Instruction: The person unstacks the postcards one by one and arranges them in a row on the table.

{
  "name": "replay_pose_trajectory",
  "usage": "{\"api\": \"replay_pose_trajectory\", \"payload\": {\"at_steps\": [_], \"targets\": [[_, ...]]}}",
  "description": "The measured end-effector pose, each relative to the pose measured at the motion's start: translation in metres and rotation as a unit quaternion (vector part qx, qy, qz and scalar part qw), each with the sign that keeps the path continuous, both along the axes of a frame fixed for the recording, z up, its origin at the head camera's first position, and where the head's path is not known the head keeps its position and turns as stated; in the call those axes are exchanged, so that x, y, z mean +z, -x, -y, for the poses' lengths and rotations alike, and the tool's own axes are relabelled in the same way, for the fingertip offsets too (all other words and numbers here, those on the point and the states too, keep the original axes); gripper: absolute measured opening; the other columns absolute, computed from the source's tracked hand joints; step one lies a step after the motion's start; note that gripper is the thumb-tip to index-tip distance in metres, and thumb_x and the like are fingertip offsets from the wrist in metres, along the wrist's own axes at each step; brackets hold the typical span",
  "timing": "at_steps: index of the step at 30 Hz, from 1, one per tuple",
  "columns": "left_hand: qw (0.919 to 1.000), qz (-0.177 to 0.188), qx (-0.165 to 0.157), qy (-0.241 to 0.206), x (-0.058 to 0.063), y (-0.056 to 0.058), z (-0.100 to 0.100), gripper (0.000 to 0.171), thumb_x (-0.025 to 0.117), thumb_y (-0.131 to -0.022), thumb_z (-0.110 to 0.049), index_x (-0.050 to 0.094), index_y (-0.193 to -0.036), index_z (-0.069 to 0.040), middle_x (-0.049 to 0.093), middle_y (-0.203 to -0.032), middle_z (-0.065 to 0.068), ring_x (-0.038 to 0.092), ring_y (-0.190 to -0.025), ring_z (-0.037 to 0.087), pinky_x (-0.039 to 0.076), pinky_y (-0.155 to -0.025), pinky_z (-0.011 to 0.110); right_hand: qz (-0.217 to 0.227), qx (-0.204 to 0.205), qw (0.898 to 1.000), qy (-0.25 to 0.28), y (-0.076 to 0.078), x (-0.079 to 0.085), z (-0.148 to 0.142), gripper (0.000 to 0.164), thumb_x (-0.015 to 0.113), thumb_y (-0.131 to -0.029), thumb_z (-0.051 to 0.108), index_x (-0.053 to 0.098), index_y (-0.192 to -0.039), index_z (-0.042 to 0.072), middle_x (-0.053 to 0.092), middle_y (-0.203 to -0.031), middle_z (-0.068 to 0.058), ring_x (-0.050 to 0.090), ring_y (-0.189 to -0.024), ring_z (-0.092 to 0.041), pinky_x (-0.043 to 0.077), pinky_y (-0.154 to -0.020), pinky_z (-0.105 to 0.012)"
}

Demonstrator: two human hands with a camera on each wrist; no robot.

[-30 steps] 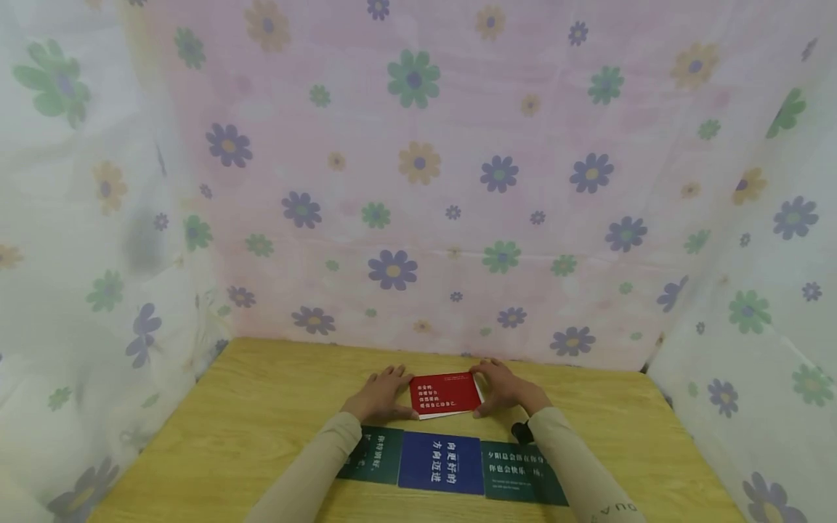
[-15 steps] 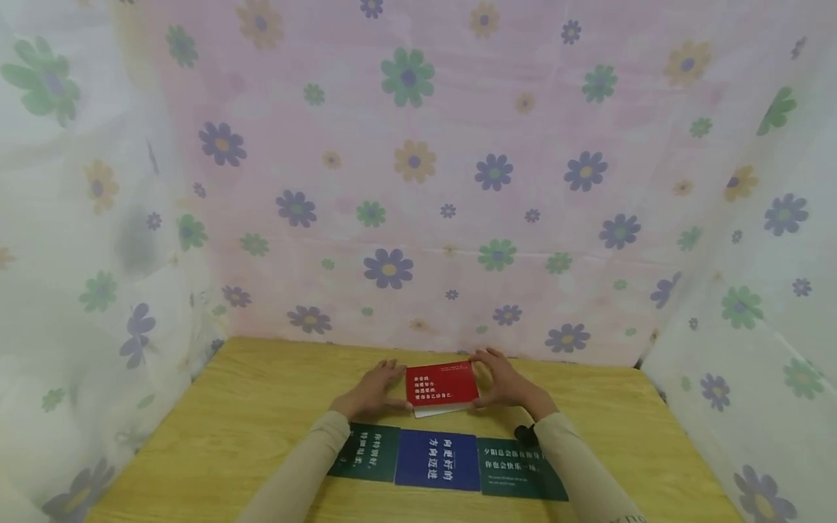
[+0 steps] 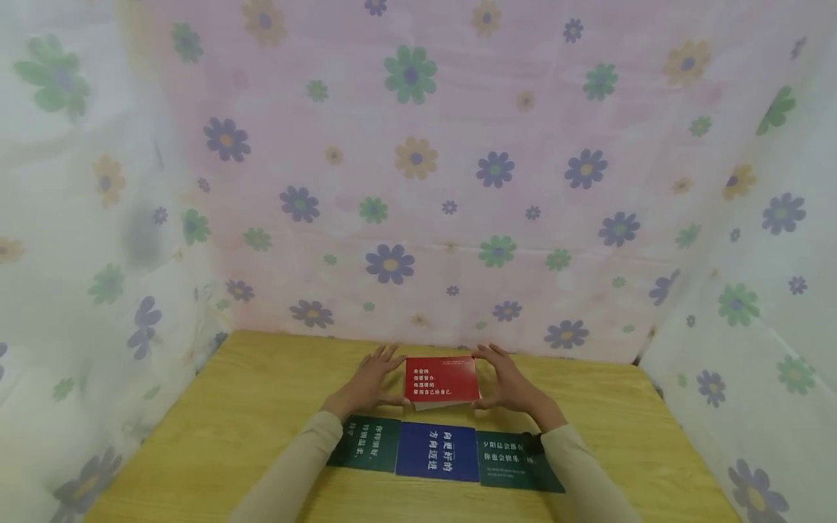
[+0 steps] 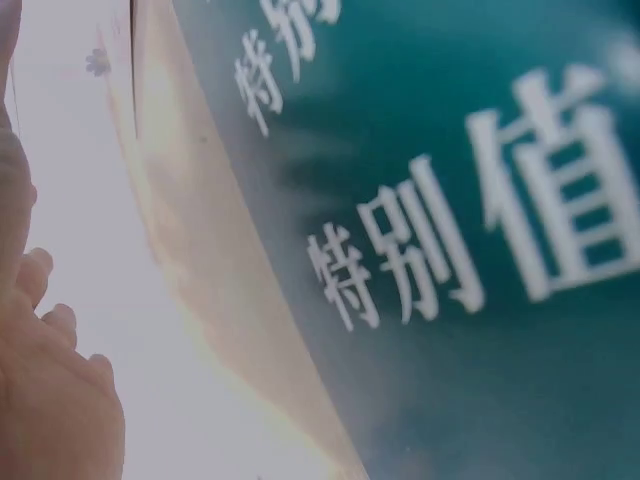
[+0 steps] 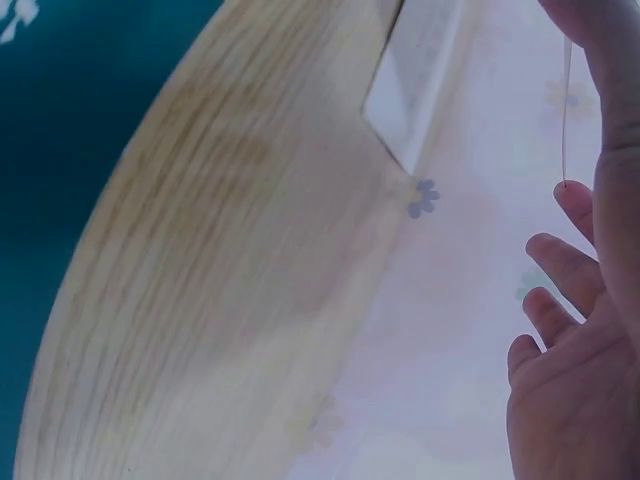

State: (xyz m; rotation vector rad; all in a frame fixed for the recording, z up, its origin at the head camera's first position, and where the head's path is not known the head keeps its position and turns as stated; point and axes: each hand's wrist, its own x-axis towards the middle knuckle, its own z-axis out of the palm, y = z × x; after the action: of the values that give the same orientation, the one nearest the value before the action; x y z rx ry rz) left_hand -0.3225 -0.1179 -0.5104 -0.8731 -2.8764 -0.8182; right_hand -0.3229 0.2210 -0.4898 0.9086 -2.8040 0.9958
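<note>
In the head view a red card [image 3: 442,379] with white lettering is held crosswise between both hands. My left hand [image 3: 369,379] pinches its left end, thumb at the near corner and fingers at the far one. At the opposite end my right hand [image 3: 510,381] grips the corners the same way. The right wrist view has the card edge-on as a thin line [image 5: 567,110] between thumb and fingertip, raised off the table. Below it lies a white card [image 5: 415,100], whose near edge peeks out under the red one in the head view.
Nearer the person, a green card [image 3: 366,443], a blue card [image 3: 437,452] and another green card [image 3: 513,459] lie side by side on the wooden table [image 3: 261,407]. Both forearms reach over the outer ones. Flowered sheeting [image 3: 418,218] hangs behind and at both sides.
The red card has shifted slightly away from the person, with both hands on it. It tilted half a second ago and now lies straighter. The row of cards keeps its order.
</note>
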Motion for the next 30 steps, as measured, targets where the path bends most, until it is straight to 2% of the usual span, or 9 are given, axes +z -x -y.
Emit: {"api": "replay_pose_trajectory", "payload": {"at_steps": [5, 11, 19, 26, 30], "targets": [[0.9999, -0.011, 0.004, -0.002, 0.005, -0.004, -0.001, 0.096, 0.084, -0.080, -0.047, 0.042, -0.154, -0.004, 0.024, -0.166, 0.022, 0.013, -0.153, 0.050, 0.015, -0.119, 0.071, 0.005, -0.004, 1.000, 0.006, -0.007, 0.006, -0.002, 0.097, 0.094, -0.069, 0.024, 0.045, -0.148, -0.003, 0.032, -0.161, -0.026, 0.017, -0.151, -0.048, 0.029, -0.111, -0.075], [0.9999, -0.014, 0.007, 0.001, 0.006, -0.014, -0.001, 0.095, 0.084, -0.082, -0.047, 0.041, -0.156, -0.005, 0.023, -0.167, 0.021, 0.012, -0.154, 0.048, 0.013, -0.120, 0.070, -0.007, -0.014, 1.000, 0.007, -0.019, 0.005, -0.005, 0.096, 0.095, -0.069, 0.025, 0.047, -0.149, 0.004, 0.033, -0.162, -0.024, 0.018, -0.152, -0.047, 0.033, -0.109, -0.075], [0.9997, -0.022, -0.005, -0.004, 0.008, -0.029, -0.004, 0.093, 0.083, -0.082, -0.047, 0.042, -0.155, -0.005, 0.023, -0.167, 0.021, 0.012, -0.154, 0.048, 0.013, -0.120, 0.070, -0.020, -0.025, 0.999, 0.013, -0.037, 0.001, -0.009, 0.097, 0.097, -0.067, 0.030, 0.049, -0.147, 0.002, 0.035, -0.160, -0.026, 0.019, -0.150, -0.049, 0.034, -0.109, -0.075], [0.9994, -0.030, -0.017, -0.005, 0.006, -0.039, -0.011, 0.094, 0.081, -0.083, -0.048, 0.040, -0.156, -0.007, 0.024, -0.166, 0.022, 0.010, -0.154, 0.049, 0.012, -0.119, 0.072, -0.013, -0.034, 0.999, 0.012, -0.053, -0.001, -0.014, 0.096, 0.095, -0.069, 0.026, 0.048, -0.148, 0.000, 0.038, -0.159, -0.025, 0.019, -0.149, -0.048, 0.035, -0.109, -0.073], [0.9994, -0.027, -0.017, -0.013, 0.009, -0.046, -0.014, 0.095, 0.083, -0.081, -0.047, 0.040, -0.157, -0.010, 0.024, -0.167, 0.020, 0.010, -0.154, 0.048, 0.011, -0.119, 0.072, -0.024, -0.046, 0.999, 0.007, -0.063, 0.000, -0.016, 0.096, 0.096, -0.068, 0.025, 0.048, -0.148, 0.001, 0.039, -0.158, -0.023, 0.021, -0.149, -0.047, 0.036, -0.109, -0.073]]}}
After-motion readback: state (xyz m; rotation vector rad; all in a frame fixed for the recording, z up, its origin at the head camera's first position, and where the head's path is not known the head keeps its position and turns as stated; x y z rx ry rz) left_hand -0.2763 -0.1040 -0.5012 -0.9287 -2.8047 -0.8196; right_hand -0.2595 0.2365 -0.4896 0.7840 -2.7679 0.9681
